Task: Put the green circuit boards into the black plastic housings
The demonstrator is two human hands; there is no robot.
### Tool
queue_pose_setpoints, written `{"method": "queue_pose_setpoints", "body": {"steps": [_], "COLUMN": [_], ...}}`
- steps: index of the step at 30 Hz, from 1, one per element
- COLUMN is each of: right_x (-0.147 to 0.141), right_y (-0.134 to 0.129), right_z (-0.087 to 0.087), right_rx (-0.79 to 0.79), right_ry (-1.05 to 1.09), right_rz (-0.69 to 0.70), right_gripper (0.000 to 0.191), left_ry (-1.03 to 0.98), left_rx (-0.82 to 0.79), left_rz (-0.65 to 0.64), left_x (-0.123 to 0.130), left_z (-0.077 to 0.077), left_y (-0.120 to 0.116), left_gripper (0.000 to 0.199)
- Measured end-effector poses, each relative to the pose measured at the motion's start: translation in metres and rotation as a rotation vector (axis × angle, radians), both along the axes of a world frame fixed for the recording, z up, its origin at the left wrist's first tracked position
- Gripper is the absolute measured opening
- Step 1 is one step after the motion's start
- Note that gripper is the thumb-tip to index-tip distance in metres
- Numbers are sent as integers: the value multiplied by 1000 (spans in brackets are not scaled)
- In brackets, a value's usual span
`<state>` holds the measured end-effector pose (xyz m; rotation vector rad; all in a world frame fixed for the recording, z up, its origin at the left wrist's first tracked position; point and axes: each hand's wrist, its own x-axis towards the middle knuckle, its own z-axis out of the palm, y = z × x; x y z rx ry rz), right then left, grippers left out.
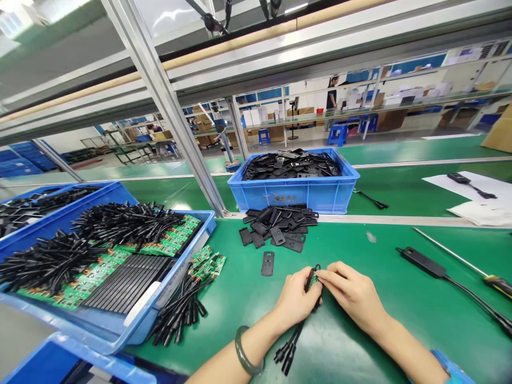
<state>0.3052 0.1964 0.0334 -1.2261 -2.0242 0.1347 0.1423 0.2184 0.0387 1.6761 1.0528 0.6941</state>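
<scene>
Hands (298, 296) on board (314, 279), bin lettering (285, 198) blurred

From where I'm standing, a long-shafted screwdriver with a yellow-and-black handle (464, 262) lies on the green desk (240, 309), near loose white paper sheets (476, 210). A silvery metal post (162, 96) slants upward. Farther back, a person in dark clothing (332, 101) stands near a blue plastic stool (337, 135).

I have room to steer over the green table (236, 320) between the left hand (298, 296) and the cables (180, 312), and between the right hand (356, 296) and the black case (424, 262). Ahead, one loose cover (268, 263), a cover pile (279, 234) and a blue bin (320, 196) block me.
</scene>
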Motion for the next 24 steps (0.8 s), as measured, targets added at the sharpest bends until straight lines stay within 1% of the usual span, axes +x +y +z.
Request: {"method": "queue_pose_setpoints", "body": {"steps": [3,7,12,16,20,22,24], "right_x": [1,1,2,2,-5,-5,5], "right_y": [1,1,3,5,5,9,18], "right_z": [-2,-1,0,2,4,3,3], "right_rx": [23,15,-28,-38,-36,-119,-232], "right_ry": [-40,-23,-8,-102,-212,-220,-227], "right_rz": [7,14,17,39,29,9,-106], "right_gripper": [27,25,24,28,32,31,26], "left_ry": [38,59,75,81,51,11,-56], "left_rx": [34,49,50,59,-33,-127,-230], "left_rz": [-12,-16,-21,-31,-53,-34,23], "left_x": [0,-1,-1,-1,0,1,1], "left_z": [1,2,3,0,-2,-2,-2], "left_y": [0,0,1,1,4,7,9], "left_gripper": [13,13,13,13,12,13,16]}}
